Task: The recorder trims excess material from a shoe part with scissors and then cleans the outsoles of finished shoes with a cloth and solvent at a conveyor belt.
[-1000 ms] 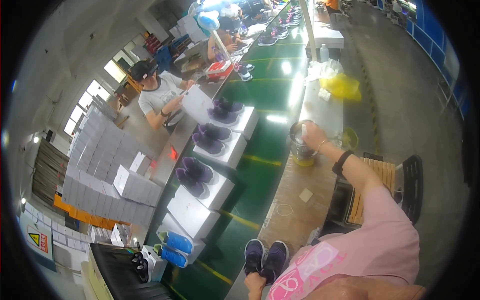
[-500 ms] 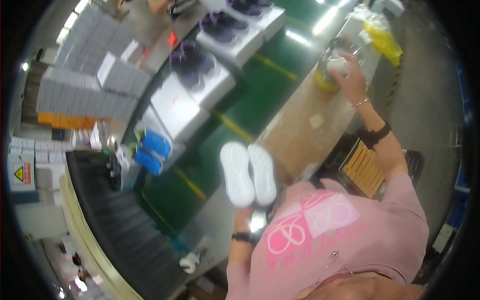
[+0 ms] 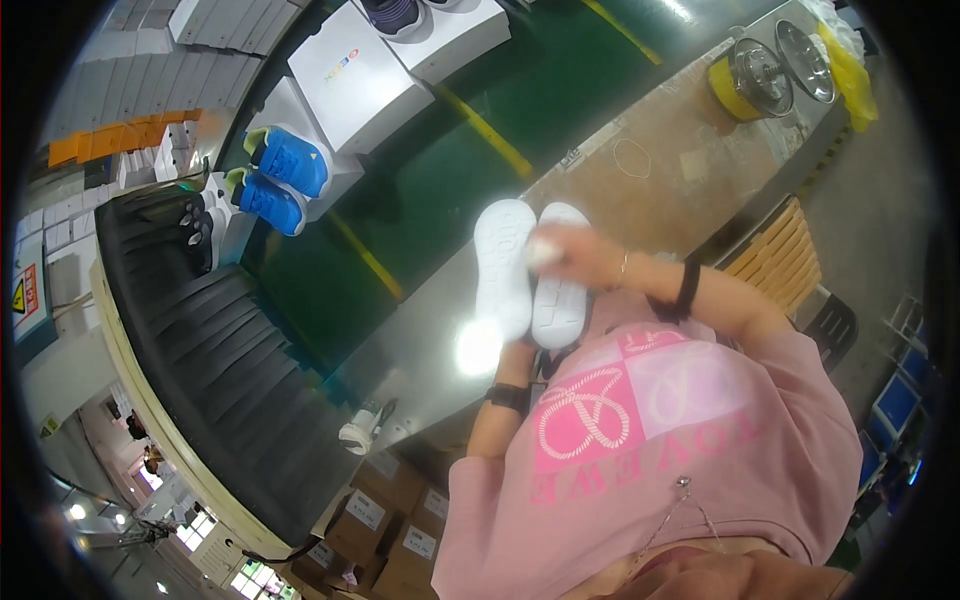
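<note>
A pair of shoes [image 3: 525, 270] is held soles up, white soles side by side, over the grey worktop [image 3: 640, 190] in front of my pink shirt. My left hand [image 3: 516, 352] grips the pair from underneath and is mostly hidden behind it; a black watch sits on that wrist. My right hand [image 3: 585, 258] presses a small white wad [image 3: 541, 252] against the sole of the right-hand shoe. A black band and a thin bracelet are on that wrist.
A yellow container with round metal lids [image 3: 765, 72] stands at the worktop's far end, a rubber band [image 3: 632, 158] nearby. The green conveyor [image 3: 440, 170] carries white boxes [image 3: 355, 75] and blue shoes [image 3: 280, 180]. A black curved belt [image 3: 200, 330], cardboard boxes [image 3: 390, 520] and a slatted wooden seat [image 3: 780, 250] surround me.
My right hand has come back from the container at the far end to the shoe soles with a white wad. The view has tilted further down; the shoes stay soles up.
</note>
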A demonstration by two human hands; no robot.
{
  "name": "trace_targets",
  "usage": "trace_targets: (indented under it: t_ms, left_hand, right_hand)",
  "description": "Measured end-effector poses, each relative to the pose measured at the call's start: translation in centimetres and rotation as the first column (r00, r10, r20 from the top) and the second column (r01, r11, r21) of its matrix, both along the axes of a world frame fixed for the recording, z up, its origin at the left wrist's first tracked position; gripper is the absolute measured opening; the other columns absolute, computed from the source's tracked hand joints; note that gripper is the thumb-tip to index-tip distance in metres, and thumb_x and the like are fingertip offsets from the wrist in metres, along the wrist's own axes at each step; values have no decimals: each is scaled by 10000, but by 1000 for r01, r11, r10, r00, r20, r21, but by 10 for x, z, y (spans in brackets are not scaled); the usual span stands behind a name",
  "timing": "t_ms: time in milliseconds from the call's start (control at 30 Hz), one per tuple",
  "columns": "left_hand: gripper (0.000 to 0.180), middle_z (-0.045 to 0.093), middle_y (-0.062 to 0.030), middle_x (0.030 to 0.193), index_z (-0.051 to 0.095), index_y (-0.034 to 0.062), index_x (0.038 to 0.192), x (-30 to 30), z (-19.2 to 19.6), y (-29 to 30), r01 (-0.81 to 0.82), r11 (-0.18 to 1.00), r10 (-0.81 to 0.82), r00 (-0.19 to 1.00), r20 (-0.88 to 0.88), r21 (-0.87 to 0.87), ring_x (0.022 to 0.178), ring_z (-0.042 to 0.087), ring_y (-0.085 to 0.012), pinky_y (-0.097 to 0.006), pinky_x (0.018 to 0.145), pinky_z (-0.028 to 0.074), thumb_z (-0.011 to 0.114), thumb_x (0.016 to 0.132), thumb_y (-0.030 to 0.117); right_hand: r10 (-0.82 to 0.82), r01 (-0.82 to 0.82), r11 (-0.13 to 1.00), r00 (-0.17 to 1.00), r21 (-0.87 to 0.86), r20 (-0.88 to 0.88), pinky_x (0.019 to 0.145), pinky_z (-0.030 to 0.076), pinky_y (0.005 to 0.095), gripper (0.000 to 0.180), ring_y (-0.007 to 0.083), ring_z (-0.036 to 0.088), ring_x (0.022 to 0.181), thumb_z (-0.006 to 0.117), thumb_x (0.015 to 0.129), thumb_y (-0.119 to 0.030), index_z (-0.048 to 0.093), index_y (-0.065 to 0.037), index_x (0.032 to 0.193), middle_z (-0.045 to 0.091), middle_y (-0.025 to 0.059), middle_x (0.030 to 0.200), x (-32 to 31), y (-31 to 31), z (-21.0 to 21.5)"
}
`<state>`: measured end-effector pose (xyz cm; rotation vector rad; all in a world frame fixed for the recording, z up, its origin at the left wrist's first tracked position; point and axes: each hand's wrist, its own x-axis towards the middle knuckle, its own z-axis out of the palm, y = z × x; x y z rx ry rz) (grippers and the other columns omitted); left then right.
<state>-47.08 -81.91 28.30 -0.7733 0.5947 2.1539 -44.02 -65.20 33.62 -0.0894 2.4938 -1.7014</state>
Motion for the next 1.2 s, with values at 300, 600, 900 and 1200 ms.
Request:
trace_targets:
  t_ms: [300, 600, 900, 1200]
  left_hand:
    - [553, 387, -75, 1514, 322, 83, 1492, -4, -16, -7, 12, 1000, -12, 998, -66, 1, 1394, 351, -258, -423, 1166, 282, 359, 1036, 394]
    - [562, 379, -78, 1517, 307, 85, 1498, -11, -32, -1, 49, 999, -48, 986, -161, 2, 1398, 346, -258, -422, 1169, 278, 357, 1035, 399]
    - [571, 372, -82, 1521, 291, 86, 1504, -13, -43, 14, 120, 993, -120, 947, -299, -18, 1401, 340, -258, -420, 1171, 274, 355, 1034, 404]
    - [580, 364, -86, 1524, 275, 88, 1509, 43, -33, -24, 211, 977, -201, 891, -406, -22, 1405, 335, -258, -419, 1174, 270, 353, 1033, 409]
  right_hand:
    - [54, -53, 991, 999, 125, -6, 856, 527, 408, 354, 317, 660, 952, 727, 820, -171, 627, -70, 1143, 667, 151, 1058, -22, 12, 13]
    - [-232, 181, 956, 949, 232, 213, 810, 547, 362, 425, 258, 675, 946, 706, 855, -165, 574, -78, 1249, 672, 139, 1079, -49, 28, -14]
    - [-331, 320, 944, 908, 85, 257, 798, 541, 340, 490, 237, 674, 943, 741, 828, -150, 560, -28, 1266, 675, 155, 1054, -43, 49, -38]
    - [-417, 396, 909, 871, 134, 259, 814, 524, 354, 496, 235, 663, 950, 817, 743, -177, 590, -35, 1160, 668, 146, 1012, 42, 70, -17]
